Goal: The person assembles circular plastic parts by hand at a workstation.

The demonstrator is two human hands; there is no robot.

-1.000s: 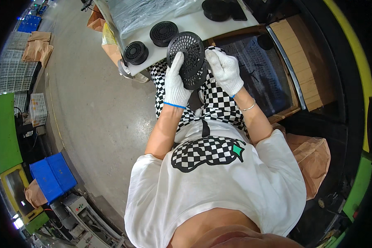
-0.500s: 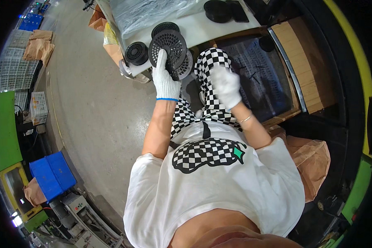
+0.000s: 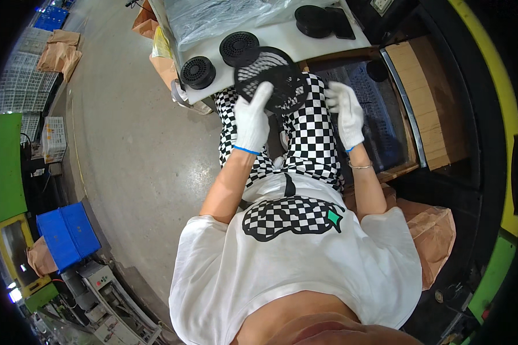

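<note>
Two overlapping round black perforated plastic discs (image 3: 270,60) hang over my lap, slightly blurred. My white-gloved left hand (image 3: 252,119) grips them by their near edge, thumb on top. To their right, my gloved right hand (image 3: 346,115) is open and holds nothing, its fingers apart and curving toward the discs. Beyond the left hand, on the white table (image 3: 227,82), a stack of black perforated discs (image 3: 198,72) stands at the near left corner. Another group of round black perforated parts (image 3: 239,47) sits just behind the held discs.
Clear plastic sheeting (image 3: 218,22) covers the table's far part. A black round stack (image 3: 313,21) and a dark flat rectangular object (image 3: 342,24) lie at its right. A wood-edged dark bin (image 3: 377,123) is beside my right hand; a brown paper bag (image 3: 429,236) stands behind it.
My left hand has moved right with the discs, away from the table edge and over my lap. My right hand has shifted right, its fingers now apart.
</note>
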